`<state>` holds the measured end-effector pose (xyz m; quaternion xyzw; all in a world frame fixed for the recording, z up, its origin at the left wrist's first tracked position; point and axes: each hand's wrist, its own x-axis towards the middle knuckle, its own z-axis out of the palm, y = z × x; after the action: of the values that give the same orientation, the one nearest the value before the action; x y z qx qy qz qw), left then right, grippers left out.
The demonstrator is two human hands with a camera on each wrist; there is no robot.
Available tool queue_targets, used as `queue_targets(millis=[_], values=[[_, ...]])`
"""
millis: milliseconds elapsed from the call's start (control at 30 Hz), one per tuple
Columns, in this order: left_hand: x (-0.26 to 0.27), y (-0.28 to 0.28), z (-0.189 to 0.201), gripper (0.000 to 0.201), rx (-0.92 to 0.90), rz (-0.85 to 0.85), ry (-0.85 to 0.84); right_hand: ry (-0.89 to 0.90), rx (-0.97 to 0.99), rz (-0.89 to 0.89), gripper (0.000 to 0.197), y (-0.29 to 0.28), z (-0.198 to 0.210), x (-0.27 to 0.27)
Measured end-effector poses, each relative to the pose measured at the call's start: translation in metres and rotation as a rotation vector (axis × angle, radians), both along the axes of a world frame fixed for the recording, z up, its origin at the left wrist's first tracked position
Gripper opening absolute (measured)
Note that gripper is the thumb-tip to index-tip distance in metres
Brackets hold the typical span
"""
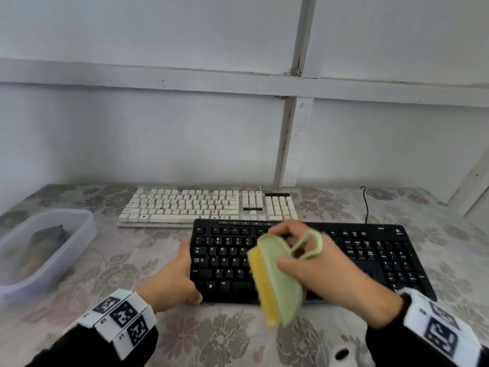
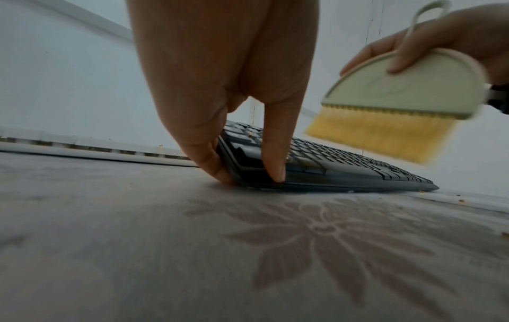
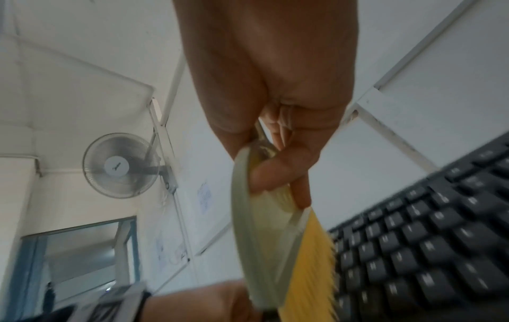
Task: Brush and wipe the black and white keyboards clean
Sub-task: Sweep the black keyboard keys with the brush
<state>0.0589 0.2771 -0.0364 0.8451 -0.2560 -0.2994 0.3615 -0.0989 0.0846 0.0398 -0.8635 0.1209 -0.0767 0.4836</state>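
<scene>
The black keyboard (image 1: 370, 255) lies near the table's front, with the white keyboard (image 1: 206, 205) just behind it. My left hand (image 1: 182, 274) grips the black keyboard's left end (image 2: 330, 161), thumb on its front edge and fingers along its side. My right hand (image 1: 330, 271) holds a pale green brush (image 1: 280, 282) with yellow bristles (image 2: 377, 135), lifted above the keys, bristles pointing left. In the right wrist view the thumb pinches the brush body (image 3: 248, 228) beside the black keys (image 3: 427, 250). Small crumbs show on both keyboards.
A translucent plastic tub (image 1: 42, 250) with a dark cloth inside stands at the left of the floral tablecloth (image 1: 225, 340). A black cable (image 1: 366, 205) runs behind the black keyboard. The white wall stands close behind the table.
</scene>
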Motion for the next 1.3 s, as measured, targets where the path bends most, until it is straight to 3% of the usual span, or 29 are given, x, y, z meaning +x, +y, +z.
queue_targets(millis=[200,467,600,900,1300], values=[[0.000,0.000,0.000,0.109,-0.003,0.010,-0.002,-0.118,0.049,-0.131,0.034,-0.007,0.014,0.040],[0.001,-0.001,0.000,0.108,-0.008,0.003,0.017,-0.001,-0.039,0.006,0.030,0.012,-0.024,0.009],[0.001,0.000,0.001,0.108,-0.014,-0.001,0.016,0.081,-0.031,0.074,0.029,0.013,-0.019,-0.005],[-0.001,-0.001,0.002,0.111,0.004,0.001,0.002,-0.127,0.075,-0.145,0.033,-0.004,0.017,0.042],[0.002,0.000,-0.001,0.110,-0.006,0.002,0.027,0.084,0.029,0.046,0.028,0.009,-0.025,-0.004]])
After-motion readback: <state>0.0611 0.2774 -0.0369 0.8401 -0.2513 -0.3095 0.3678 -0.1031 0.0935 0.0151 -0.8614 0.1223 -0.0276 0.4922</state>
